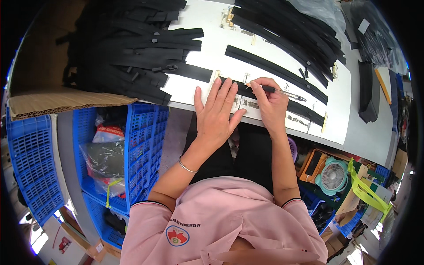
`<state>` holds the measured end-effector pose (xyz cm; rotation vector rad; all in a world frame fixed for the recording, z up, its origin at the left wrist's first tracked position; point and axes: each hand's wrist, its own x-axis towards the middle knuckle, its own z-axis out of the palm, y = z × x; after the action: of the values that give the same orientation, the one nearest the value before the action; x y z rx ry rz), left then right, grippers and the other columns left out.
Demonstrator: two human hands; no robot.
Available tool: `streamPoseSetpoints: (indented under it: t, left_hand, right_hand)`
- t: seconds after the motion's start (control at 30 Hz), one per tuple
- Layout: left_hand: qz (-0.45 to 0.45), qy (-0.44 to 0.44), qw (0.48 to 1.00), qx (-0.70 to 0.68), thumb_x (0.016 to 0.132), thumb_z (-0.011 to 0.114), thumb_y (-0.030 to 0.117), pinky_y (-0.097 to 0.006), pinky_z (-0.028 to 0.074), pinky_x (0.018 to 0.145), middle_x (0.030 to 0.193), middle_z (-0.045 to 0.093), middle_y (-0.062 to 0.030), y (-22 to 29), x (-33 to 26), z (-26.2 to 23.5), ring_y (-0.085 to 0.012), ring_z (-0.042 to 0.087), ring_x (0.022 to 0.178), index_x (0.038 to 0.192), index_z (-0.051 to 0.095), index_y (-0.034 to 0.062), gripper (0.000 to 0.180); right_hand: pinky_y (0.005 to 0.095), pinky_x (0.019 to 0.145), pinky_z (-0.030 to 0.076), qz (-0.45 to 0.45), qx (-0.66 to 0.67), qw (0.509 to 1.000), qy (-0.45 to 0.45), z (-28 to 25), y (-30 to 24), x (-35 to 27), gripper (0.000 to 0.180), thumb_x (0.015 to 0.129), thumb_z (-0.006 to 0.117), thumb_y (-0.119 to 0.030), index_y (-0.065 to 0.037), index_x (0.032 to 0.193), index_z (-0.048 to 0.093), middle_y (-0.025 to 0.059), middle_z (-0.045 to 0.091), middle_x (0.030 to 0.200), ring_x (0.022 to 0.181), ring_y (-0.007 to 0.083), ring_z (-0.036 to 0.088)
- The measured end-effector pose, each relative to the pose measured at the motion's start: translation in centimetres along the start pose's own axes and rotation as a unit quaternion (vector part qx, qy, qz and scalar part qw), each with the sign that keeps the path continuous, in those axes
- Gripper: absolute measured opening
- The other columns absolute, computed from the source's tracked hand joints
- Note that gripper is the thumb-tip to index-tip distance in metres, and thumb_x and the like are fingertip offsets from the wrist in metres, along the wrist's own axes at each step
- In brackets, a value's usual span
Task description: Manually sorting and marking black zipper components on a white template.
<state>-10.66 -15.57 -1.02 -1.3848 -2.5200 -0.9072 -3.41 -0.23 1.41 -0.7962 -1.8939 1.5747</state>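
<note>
My left hand (217, 112) lies flat with its fingers stretched out, pressing the left part of a black zipper strip (304, 110) against the white board. My right hand (271, 106) is closed round a pen (289, 94) with a black section and a clear barrel, which sticks out to the right. Its thumb and fingertips are pinched over the same strip, just right of my left hand; the writing end cannot be made out. Beyond lies a second black zipper strip (274, 70), parallel to the first and untouched.
The white board (198, 95) bears dark marks and tape pieces. Heaps of black zippers lie left (132, 57) and far right (287, 31). A cardboard box edge (70, 104) and blue crates (143, 150) stand left. A small turquoise fan (332, 176) sits below the table at right.
</note>
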Motion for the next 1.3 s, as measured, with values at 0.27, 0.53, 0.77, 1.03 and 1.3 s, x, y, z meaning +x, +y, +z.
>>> streamPoseSetpoints:
  t: [0.27, 0.53, 0.77, 1.03, 1.3]
  left_hand:
    - [-0.001, -0.002, 1.0, 0.0, 0.088, 0.076, 0.039, -0.061, 0.017, 0.121, 0.153, 0.053, -0.0088, 0.1, 0.1, 0.0, -0.0273, 0.044, 0.146, 0.146, 0.056, 0.0068, 0.069]
    - [-0.004, -0.003, 1.0, 0.008, 0.088, 0.077, 0.039, -0.061, 0.016, 0.121, 0.153, 0.053, -0.0084, 0.1, 0.0, 0.0, -0.0269, 0.044, 0.146, 0.146, 0.056, 0.0073, 0.07]
    - [-0.006, -0.008, 1.0, 0.006, 0.089, 0.076, 0.038, -0.061, 0.015, 0.121, 0.153, 0.053, -0.0076, 0.2, 0.1, 0.1, -0.0269, 0.042, 0.147, 0.147, 0.056, 0.0081, 0.069]
    - [-0.014, -0.018, 1.0, 0.013, 0.09, 0.075, 0.036, -0.06, 0.012, 0.122, 0.152, 0.054, -0.008, 0.2, 0.1, 0.2, -0.028, 0.043, 0.147, 0.146, 0.057, 0.0092, 0.064]
    - [-0.006, -0.021, 1.0, 0.02, 0.09, 0.076, 0.034, -0.059, 0.01, 0.123, 0.151, 0.055, -0.0085, 0.2, 0.1, 0.1, -0.0287, 0.042, 0.147, 0.146, 0.057, 0.0077, 0.064]
  right_hand:
    - [0.0197, 0.065, 0.048, -0.017, -0.03, 0.999, -0.009, 0.1, 0.0, -0.1, 0.011, 0.097, 0.073, -0.007, 0.002, 0.102, 0.071, 0.0009, 0.07, 0.087, 0.076, 0.004, 0.059]
    - [0.0212, 0.063, 0.05, -0.046, -0.082, 0.993, -0.067, -0.9, -0.2, -0.2, 0.013, 0.097, 0.072, -0.011, 0.002, 0.097, 0.071, 0.0046, 0.073, 0.081, 0.071, 0.0055, 0.063]
    - [0.0241, 0.059, 0.049, -0.068, -0.08, 0.992, -0.062, -0.7, -0.1, -0.2, 0.014, 0.096, 0.072, -0.011, 0.003, 0.093, 0.072, 0.0058, 0.073, 0.078, 0.068, 0.008, 0.066]
    - [0.025, 0.059, 0.049, -0.077, -0.054, 0.994, -0.062, -2.0, -0.5, -0.6, 0.014, 0.096, 0.072, -0.011, 0.002, 0.089, 0.072, 0.0043, 0.073, 0.077, 0.066, 0.008, 0.065]
    - [0.0211, 0.053, 0.037, -0.108, -0.126, 0.979, 0.12, -9.1, 1.4, -1.3, 0.012, 0.099, 0.07, -0.012, -0.001, 0.093, 0.071, -0.0001, 0.066, 0.074, 0.059, 0.0024, 0.048]
